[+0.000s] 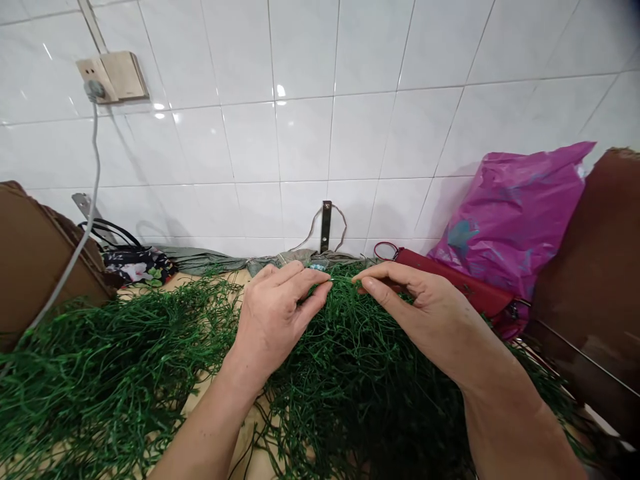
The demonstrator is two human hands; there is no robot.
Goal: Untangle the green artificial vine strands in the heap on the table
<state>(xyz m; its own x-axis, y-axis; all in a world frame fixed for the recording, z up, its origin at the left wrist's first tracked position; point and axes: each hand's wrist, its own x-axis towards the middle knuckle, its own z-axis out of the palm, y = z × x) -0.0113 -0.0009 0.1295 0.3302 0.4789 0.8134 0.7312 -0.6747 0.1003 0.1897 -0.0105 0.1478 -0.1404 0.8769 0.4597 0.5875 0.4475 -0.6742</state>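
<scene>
Head: hands (277,308) (424,308) pinch strand (343,280) (green).

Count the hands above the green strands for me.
2: the left hand is just left of the picture's centre, the right hand faces it on the right, both over the green strands. No other hand shows.
</scene>
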